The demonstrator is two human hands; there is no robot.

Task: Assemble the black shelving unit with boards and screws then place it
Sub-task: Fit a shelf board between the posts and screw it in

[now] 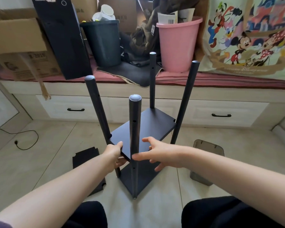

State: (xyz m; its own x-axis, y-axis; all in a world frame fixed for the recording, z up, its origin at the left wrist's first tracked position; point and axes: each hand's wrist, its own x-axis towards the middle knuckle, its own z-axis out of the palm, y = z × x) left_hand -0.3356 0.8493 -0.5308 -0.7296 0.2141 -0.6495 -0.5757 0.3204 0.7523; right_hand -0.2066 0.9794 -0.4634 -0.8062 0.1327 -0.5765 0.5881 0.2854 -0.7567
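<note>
Head view: shelf board [143,127] sits mid-height among four upright poles, above the base board [138,180]. Left hand [113,153] grips the board's near-left edge; right hand [161,153], fingers spread and released, hovers beside the nearest pole [134,137]. Likely best to level the board with the pole holes before screwing.

Four upright black metal poles [135,129] fence the tilted black rectangular shelf board [143,129]; open gaps between them admit hands, and bare tiled floor [56,145] lies around.
</note>
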